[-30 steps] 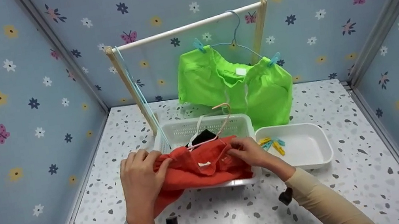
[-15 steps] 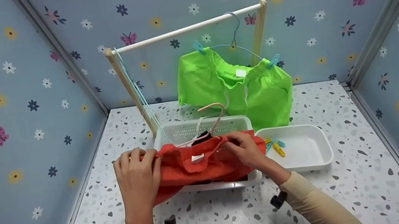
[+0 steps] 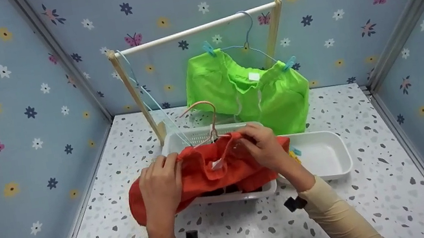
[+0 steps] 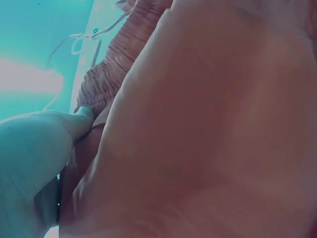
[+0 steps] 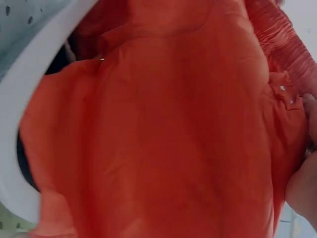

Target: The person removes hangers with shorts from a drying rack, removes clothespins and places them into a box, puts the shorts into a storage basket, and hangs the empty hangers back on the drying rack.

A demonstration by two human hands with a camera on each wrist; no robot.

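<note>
Red shorts (image 3: 209, 183) with a gathered elastic waistband and a white tag stretch between both hands, above the basket. My left hand (image 3: 161, 186) grips the waistband at its left side; its thumb (image 4: 81, 119) presses on the gathers in the left wrist view. At the other side, my right hand (image 3: 263, 149) pinches the waistband. A pink hanger (image 3: 213, 114) stands hook up at the waist opening, its lower part hidden by the cloth. Whether the right fingers also touch the hanger, I cannot tell. In the right wrist view the red cloth (image 5: 173, 124) hangs beside the basket's white rim.
Beneath the shorts is a white basket (image 3: 272, 188) with dark cloth inside. Right of it, a white tray (image 3: 329, 160) holds yellow and blue clothespins (image 3: 294, 152). Behind, green shorts (image 3: 210, 81) hang clipped from a wooden rack (image 3: 189, 31). Light-blue hangers (image 3: 156, 102) hang at its left end.
The shorts have come up and spread wider, with a leg now showing left of my left hand. The pink hanger's hook has shifted left. The light-blue hangers have swung slightly right at their lower end.
</note>
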